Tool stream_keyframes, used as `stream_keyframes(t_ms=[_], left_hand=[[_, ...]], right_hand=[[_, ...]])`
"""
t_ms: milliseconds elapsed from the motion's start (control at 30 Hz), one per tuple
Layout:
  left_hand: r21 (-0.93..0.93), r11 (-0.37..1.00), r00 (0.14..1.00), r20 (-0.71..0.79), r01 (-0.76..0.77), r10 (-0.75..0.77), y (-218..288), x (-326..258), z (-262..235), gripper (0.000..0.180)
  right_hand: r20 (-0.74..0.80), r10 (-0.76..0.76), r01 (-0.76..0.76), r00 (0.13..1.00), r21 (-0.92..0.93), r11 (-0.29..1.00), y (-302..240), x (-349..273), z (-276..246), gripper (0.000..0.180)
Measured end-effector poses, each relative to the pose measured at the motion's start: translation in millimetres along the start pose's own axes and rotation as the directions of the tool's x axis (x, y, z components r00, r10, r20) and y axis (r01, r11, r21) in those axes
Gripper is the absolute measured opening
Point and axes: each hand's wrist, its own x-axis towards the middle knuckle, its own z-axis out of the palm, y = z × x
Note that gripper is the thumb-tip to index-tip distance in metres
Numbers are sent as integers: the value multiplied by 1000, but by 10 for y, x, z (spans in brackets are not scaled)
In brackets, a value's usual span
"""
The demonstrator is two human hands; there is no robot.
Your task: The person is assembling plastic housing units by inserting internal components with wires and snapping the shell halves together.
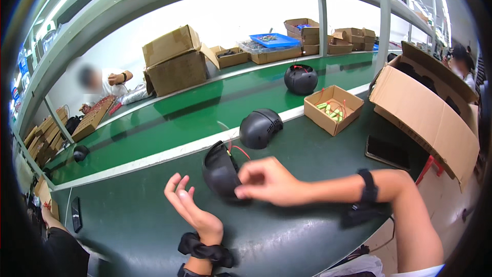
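Note:
My left hand (193, 209) is raised just left of a black rounded shell (218, 174), open, its fingers loosely bent and nothing in them. Over the right side of that shell is my right hand (271, 182), fingers curled in toward the thumb and a little blurred. Whatever it may hold is hidden. The shell stands with its hollow side turned right, and thin red wires (239, 150) rise from its edge. Just behind it, a second black shell (260, 128) rests by the pale rail, dome up.
A small carton (333, 125) holds green cylinders with red wires. Right of it are a phone (387, 153) and a large open carton (420, 115). On the green belt (189, 118) stands another black shell (301, 79). Co-workers sit at far left and right.

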Motion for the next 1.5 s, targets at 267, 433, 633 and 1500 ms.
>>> stream_keyframes(t_ms=[267, 433, 633, 1500], left_hand=[[-251, 947, 828, 561, 202, -28, 344, -134, 54, 54], [-248, 943, 849, 426, -223, 312, 399, -183, 110, 60], [-180, 896, 674, 604, -406, 427, 382, -166, 54, 49], [-243, 944, 811, 583, 225, -43, 664, -514, 120, 29]], right_hand=[[268, 42, 140, 962, -622, 770, -743, -738, -230, 30], [229, -419, 437, 879, -740, 512, -507, -527, -417, 30], [262, -411, 464, 873, -703, 539, -327, -567, -423, 33], [300, -631, 427, 716, -903, 55, -806, -424, -519, 26]])
